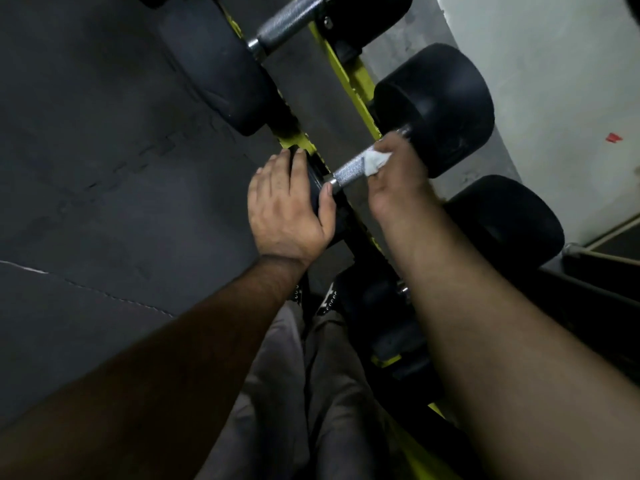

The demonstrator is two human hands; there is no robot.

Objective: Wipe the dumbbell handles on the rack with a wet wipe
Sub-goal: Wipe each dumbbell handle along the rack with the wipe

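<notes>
We see our 2 forearms bare from elbow to wrist, with no sleeves, watch or bands on them, and both hands, the left hand (287, 209) and the right hand (398, 181), ungloved. Below them we wear loose grey trousers (329, 393), creased down the legs, and dark shoes (329, 299) with pale markings.
</notes>
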